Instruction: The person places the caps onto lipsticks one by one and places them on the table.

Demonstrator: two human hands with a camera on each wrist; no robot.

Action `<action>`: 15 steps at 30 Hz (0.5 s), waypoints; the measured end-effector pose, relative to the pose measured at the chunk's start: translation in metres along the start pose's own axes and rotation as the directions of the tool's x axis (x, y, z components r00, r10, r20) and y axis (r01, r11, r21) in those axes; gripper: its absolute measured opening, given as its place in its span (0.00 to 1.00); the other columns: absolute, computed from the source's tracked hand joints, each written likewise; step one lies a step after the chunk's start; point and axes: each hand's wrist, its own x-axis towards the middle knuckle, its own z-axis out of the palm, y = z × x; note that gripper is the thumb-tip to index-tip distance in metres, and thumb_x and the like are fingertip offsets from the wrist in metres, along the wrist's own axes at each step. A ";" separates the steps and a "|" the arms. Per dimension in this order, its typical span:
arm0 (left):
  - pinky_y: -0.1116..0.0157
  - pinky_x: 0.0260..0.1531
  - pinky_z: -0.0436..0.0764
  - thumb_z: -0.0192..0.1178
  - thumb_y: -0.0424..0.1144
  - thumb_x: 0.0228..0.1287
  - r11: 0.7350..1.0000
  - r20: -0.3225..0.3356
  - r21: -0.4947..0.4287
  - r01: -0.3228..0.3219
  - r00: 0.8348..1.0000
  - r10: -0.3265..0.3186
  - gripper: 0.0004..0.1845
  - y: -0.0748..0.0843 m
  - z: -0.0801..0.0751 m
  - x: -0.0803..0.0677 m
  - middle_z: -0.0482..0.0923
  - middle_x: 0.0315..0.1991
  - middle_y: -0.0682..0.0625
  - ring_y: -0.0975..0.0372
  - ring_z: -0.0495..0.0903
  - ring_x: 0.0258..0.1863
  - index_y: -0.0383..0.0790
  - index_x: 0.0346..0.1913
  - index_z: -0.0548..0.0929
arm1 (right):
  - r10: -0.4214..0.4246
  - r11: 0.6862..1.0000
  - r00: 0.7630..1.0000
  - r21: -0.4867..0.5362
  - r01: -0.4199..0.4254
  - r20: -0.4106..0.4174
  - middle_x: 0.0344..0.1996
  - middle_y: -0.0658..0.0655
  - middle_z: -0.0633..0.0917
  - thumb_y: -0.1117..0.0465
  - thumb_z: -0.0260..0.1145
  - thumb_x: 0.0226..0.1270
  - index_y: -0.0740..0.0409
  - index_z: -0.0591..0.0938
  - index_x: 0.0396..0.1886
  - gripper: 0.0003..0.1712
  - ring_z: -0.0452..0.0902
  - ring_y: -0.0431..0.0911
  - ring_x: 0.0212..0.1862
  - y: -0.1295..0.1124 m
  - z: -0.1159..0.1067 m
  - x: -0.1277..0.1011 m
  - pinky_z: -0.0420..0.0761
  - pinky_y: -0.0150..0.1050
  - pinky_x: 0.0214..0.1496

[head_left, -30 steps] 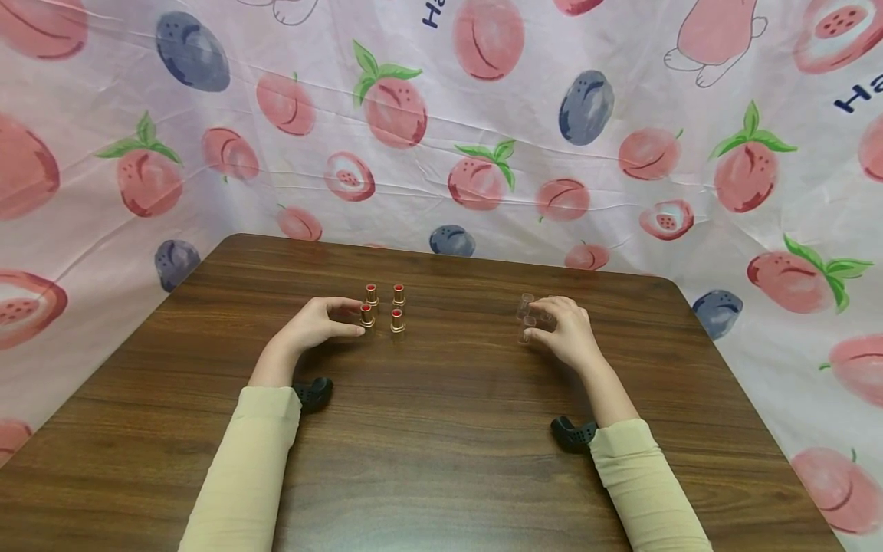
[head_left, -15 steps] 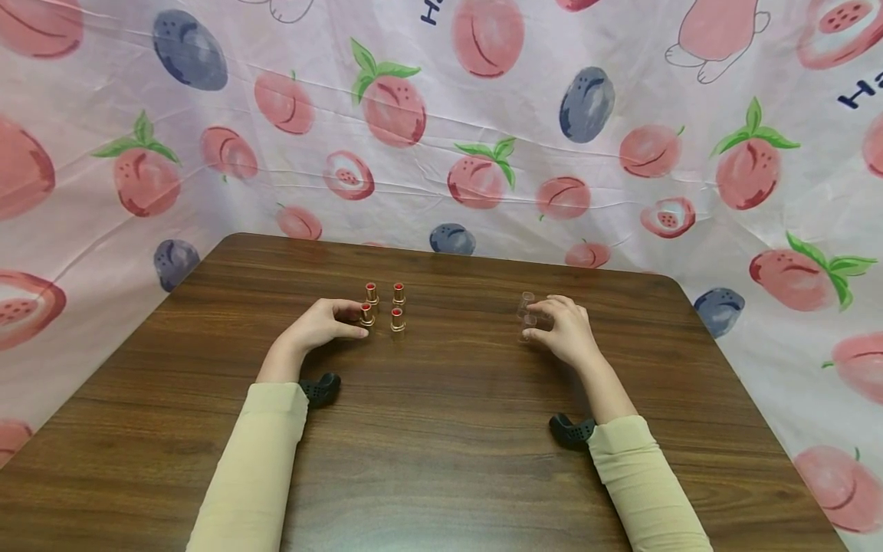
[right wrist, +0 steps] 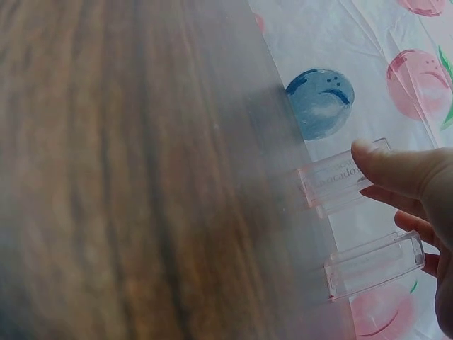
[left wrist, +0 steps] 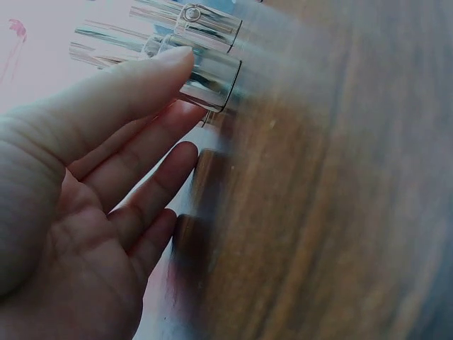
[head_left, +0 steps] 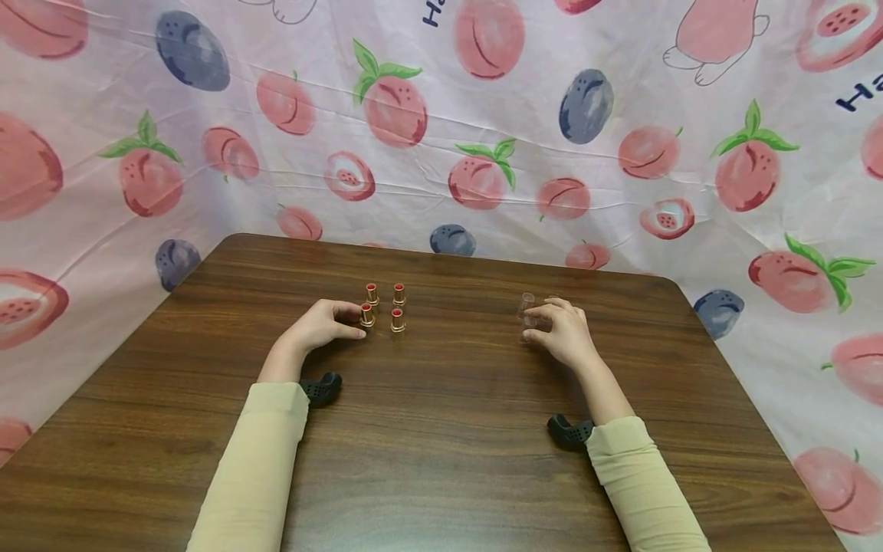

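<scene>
Several lipsticks with gold bases and red tips stand upright in a cluster at the table's left middle. My left hand has thumb and index finger around the near-left lipstick; in the left wrist view the thumb presses on its shiny base. Beyond it stands another lipstick, with a far-right one and a near-right one beside them. Over at the right, my right hand pinches a clear lettered lipstick cap between thumb and index finger. A second clear cap stands close to the other fingers.
A dark wood table carries everything, its far edge close to a fruit-printed cloth. A wide stretch of tabletop separates the lipsticks from the caps. Black wrist devices sit at the left cuff and right cuff.
My left hand and forearm have shifted slightly right, closer around the near-left lipstick. The right hand's fingers now cover more of the near clear cap; the lipsticks stand where they were.
</scene>
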 end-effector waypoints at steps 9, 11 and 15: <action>0.54 0.54 0.69 0.71 0.32 0.53 1.000 -0.006 0.013 0.017 1.000 -0.017 0.24 -0.001 0.000 0.001 0.81 0.48 0.38 0.51 0.74 0.52 0.25 0.53 0.80 | 0.001 1.000 1.000 0.018 -0.001 0.001 0.45 0.59 0.85 0.58 0.75 0.54 0.61 0.84 0.49 0.22 0.63 0.56 0.65 -0.001 -0.001 0.000 0.54 0.56 0.62; 0.53 0.56 0.68 0.70 0.32 0.54 0.999 -0.003 0.024 0.021 1.000 -0.021 0.24 -0.001 0.000 0.002 0.81 0.49 0.38 0.50 0.73 0.54 0.26 0.53 0.80 | 0.003 1.000 1.000 0.020 -0.003 0.002 0.44 0.59 0.85 0.58 0.75 0.54 0.61 0.85 0.49 0.22 0.63 0.56 0.65 -0.001 -0.001 0.000 0.54 0.56 0.63; 0.53 0.55 0.69 0.70 0.33 0.54 0.999 -0.002 0.051 0.014 1.000 -0.014 0.23 -0.001 0.000 0.002 0.81 0.48 0.38 0.51 0.74 0.53 0.26 0.53 0.80 | 0.003 1.000 1.000 0.031 -0.003 0.003 0.42 0.58 0.86 0.59 0.74 0.54 0.61 0.85 0.48 0.21 0.63 0.56 0.65 0.000 -0.001 0.000 0.53 0.56 0.63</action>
